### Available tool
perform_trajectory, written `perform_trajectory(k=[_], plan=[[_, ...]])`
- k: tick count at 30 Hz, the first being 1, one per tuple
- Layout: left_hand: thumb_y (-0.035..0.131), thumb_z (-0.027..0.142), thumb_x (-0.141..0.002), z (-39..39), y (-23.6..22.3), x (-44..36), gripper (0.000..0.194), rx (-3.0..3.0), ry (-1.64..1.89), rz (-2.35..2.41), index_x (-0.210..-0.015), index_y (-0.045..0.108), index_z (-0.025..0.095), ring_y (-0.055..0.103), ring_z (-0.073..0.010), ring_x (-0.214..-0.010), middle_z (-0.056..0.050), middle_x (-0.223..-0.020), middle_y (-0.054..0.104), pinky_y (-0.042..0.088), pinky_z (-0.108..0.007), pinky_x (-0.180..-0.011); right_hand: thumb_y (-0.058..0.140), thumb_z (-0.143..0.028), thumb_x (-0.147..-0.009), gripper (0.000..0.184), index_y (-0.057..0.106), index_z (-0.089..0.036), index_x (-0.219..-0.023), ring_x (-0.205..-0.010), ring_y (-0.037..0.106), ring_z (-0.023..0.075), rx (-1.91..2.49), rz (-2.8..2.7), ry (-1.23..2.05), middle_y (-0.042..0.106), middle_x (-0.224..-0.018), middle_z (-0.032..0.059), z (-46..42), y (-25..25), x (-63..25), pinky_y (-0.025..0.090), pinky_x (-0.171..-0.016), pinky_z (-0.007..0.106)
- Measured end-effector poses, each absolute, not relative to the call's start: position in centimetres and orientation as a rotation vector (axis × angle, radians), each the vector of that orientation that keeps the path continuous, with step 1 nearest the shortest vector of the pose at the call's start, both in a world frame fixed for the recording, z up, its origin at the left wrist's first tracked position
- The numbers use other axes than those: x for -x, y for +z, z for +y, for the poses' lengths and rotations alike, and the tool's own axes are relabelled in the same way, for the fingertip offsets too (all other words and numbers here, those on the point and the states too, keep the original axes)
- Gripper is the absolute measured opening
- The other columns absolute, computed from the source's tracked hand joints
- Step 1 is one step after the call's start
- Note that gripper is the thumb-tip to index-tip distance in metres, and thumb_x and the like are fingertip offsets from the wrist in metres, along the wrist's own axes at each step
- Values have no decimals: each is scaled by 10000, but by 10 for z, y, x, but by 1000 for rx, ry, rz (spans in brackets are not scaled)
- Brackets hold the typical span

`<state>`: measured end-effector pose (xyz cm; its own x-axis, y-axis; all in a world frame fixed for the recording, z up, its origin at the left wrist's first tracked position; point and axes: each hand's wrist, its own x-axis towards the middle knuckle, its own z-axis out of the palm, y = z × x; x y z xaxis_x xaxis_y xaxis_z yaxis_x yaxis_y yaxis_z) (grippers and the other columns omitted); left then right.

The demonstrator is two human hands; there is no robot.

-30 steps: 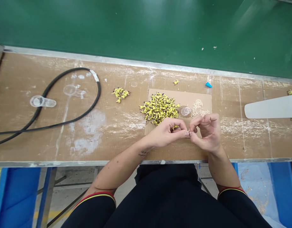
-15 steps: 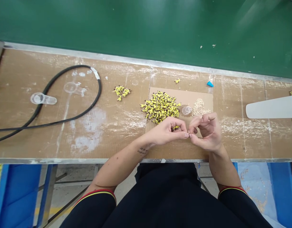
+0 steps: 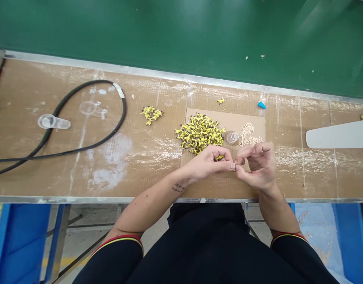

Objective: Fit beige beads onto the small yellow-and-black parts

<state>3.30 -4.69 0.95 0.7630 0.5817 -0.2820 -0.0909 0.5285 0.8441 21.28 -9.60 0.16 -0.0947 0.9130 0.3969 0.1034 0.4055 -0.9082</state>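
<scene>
My left hand (image 3: 212,161) is closed in a pinch, thumb against the fingers. Its tips meet those of my right hand (image 3: 258,165), also pinched, just above the cardboard sheet (image 3: 225,116). Whatever sits between the fingertips is too small to make out. A bit of yellow shows through the gap in my left hand; whether it is held or lies below, I cannot tell. Beyond the left hand lies a pile of small yellow-and-black figures (image 3: 200,133). A clear round cup (image 3: 232,137) and a scatter of tiny cream-coloured pieces (image 3: 250,136) lie beyond the right hand.
A smaller group of yellow figures (image 3: 151,114) lies left of the sheet. A black cable (image 3: 123,114) loops around at the left, near a clear plastic scoop-like piece (image 3: 54,122). A blue cap (image 3: 261,105) and a white blade-like object (image 3: 337,134) are on the right. Green surface (image 3: 169,35) behind.
Both hands stay pinched together in nearly the same place. The right hand's fingers have shifted very slightly; the piles look unchanged.
</scene>
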Motion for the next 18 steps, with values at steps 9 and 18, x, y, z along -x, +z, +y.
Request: perform_trajectory(k=[9, 18], plan=[[845, 505, -742, -51, 9, -36, 420, -937, 493, 584, -676, 632, 149, 347, -72, -542, 60, -558, 473, 251, -236, -525, 650, 3, -744, 503, 358, -310, -1007, -590, 539, 131, 907, -1596, 682, 621, -749, -77, -93, 5, -213, 459, -512, 285], [836, 511, -746, -53, 8, -37, 427, -739, 442, 554, -715, 614, 147, 286, -50, -478, 76, -540, 437, 200, -237, -495, 665, 6, -724, 527, 393, -324, -1031, -596, 556, 133, 849, -1652, 620, 630, -757, -82, -91, 2, -214, 534, -560, 299]])
